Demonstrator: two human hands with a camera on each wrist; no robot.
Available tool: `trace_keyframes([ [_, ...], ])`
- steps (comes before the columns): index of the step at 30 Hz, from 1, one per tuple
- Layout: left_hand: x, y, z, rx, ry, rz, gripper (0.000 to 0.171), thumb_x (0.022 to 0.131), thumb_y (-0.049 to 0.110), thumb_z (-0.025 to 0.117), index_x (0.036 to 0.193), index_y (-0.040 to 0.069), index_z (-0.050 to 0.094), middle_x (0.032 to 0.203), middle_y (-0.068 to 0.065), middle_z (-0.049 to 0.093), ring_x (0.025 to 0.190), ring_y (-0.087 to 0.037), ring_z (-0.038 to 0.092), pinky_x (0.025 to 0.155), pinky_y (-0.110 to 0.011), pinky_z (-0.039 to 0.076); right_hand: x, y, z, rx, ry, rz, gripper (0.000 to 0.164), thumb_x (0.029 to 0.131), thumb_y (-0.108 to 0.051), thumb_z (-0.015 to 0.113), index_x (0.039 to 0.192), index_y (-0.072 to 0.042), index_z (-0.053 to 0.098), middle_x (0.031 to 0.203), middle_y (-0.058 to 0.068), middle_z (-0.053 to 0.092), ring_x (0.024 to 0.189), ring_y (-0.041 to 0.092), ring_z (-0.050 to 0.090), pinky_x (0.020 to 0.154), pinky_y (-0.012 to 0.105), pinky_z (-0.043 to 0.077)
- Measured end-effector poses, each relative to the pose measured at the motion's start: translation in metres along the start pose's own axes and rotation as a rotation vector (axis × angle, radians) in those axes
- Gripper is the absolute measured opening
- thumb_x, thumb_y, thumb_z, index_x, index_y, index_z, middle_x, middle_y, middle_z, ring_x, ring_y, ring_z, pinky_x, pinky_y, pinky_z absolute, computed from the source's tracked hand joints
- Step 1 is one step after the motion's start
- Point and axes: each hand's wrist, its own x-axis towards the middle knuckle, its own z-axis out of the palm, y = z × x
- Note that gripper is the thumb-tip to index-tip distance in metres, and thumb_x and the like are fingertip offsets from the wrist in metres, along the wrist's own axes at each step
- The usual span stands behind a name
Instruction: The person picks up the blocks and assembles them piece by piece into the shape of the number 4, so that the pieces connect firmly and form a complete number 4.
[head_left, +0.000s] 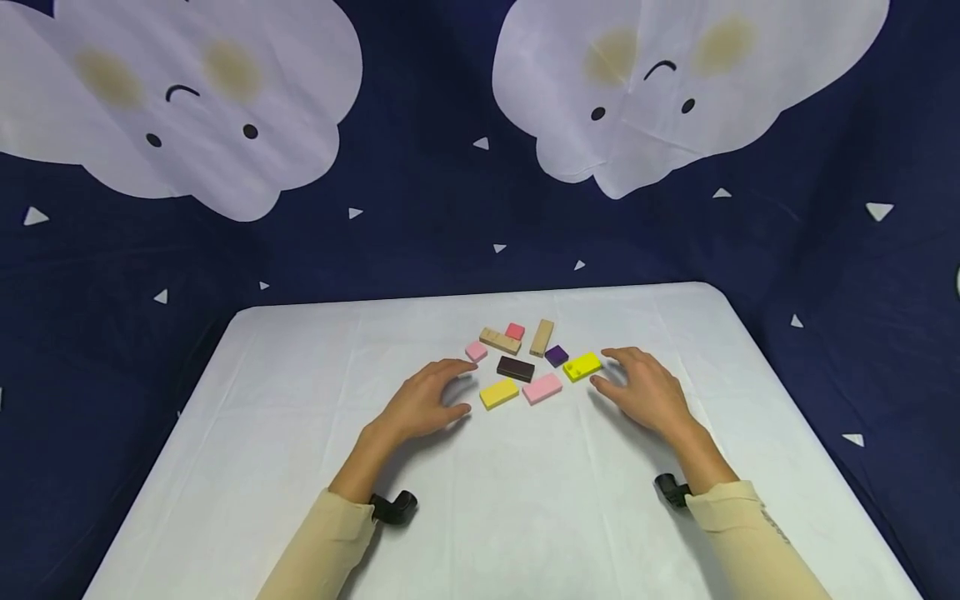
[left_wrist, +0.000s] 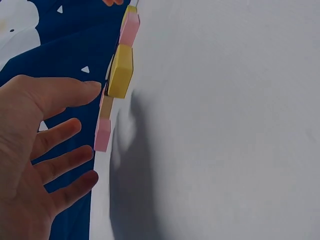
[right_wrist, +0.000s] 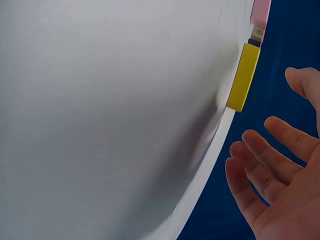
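Observation:
Several small blocks lie in a loose cluster on the white table. My left hand (head_left: 424, 400) hovers at the cluster's left side, fingers spread and holding nothing, nearest the yellow block (head_left: 499, 394) and the small pink block (head_left: 476, 351). On the other side my right hand (head_left: 643, 392) is spread beside the bright yellow block (head_left: 582, 367), which has small bumps on top. Between the hands lie a dark brown block (head_left: 515, 369), a longer pink block (head_left: 542, 388) and a purple block (head_left: 557, 356). Behind them are two wooden blocks (head_left: 542, 337) and a red block (head_left: 514, 331).
The white-covered table (head_left: 525, 517) reaches back to a dark blue curtain (head_left: 420, 242) printed with white clouds and triangles. A black wrist camera (head_left: 395, 507) sits at the left cuff, another black camera (head_left: 671, 490) at the right cuff.

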Motion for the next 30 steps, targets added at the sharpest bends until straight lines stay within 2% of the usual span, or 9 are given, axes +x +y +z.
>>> trace_keyframes([
  [8, 0.007, 0.006, 0.009, 0.006, -0.075, 0.030, 0.061, 0.078, 0.029, 0.077, 0.135, 0.024, 0.055, 0.137, 0.006, 0.052, 0.128, -0.014, 0.043, 0.105, -0.035, 0.033, 0.008, -0.009, 0.011, -0.041, -0.082, 0.058, 0.066, 0.086, -0.048, 0.067, 0.138, -0.011, 0.051, 0.133, 0.019, 0.052, 0.121, 0.039, 0.046, 0.087, 0.064, 0.040],
  [22, 0.024, 0.019, 0.017, 0.000, -0.178, 0.102, 0.061, 0.079, 0.023, 0.076, 0.137, 0.020, 0.055, 0.140, 0.006, 0.049, 0.133, -0.015, 0.038, 0.109, -0.036, 0.028, 0.021, -0.019, 0.019, -0.088, -0.048, 0.107, 0.066, 0.082, -0.046, 0.069, 0.131, -0.003, 0.057, 0.124, 0.019, 0.055, 0.111, 0.037, 0.051, 0.081, 0.060, 0.045],
  [30, 0.029, 0.019, 0.021, 0.026, -0.189, 0.131, 0.058, 0.079, 0.018, 0.072, 0.135, 0.021, 0.057, 0.135, 0.006, 0.051, 0.128, -0.015, 0.042, 0.106, -0.036, 0.033, 0.023, -0.024, 0.021, -0.106, -0.043, 0.131, 0.073, 0.079, -0.053, 0.071, 0.129, -0.001, 0.058, 0.122, 0.019, 0.055, 0.108, 0.036, 0.051, 0.079, 0.059, 0.044],
])
